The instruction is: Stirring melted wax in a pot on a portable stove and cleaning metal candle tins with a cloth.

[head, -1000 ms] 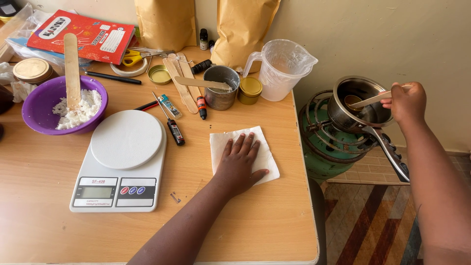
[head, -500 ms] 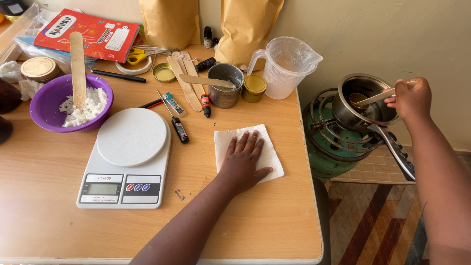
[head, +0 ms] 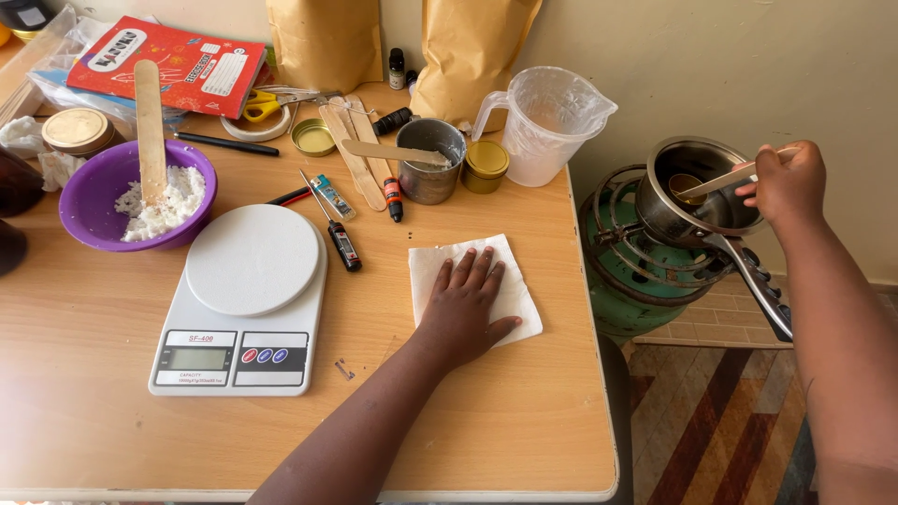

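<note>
My left hand [head: 465, 304] lies flat, fingers spread, on a white paper napkin [head: 517, 296] on the wooden table [head: 486, 421]. My right hand [head: 790, 182] grips a wooden spoon [head: 716, 180] whose bowl dips into a steel saucepan [head: 697, 192]. The saucepan sits on a green gas burner [head: 636, 281] beside the table's right edge, its dark handle [head: 760, 292] pointing toward me.
A white kitchen scale [head: 245, 299], a purple bowl [head: 131, 201] of white flakes with a wooden stick, a metal cup [head: 428, 168], a plastic jug [head: 547, 122], gold tins, a thermometer [head: 335, 236], scissors, a red book and brown paper bags crowd the table's back.
My right hand and the spoon have shifted slightly up and right over the saucepan. My left hand stays flat on the napkin.
</note>
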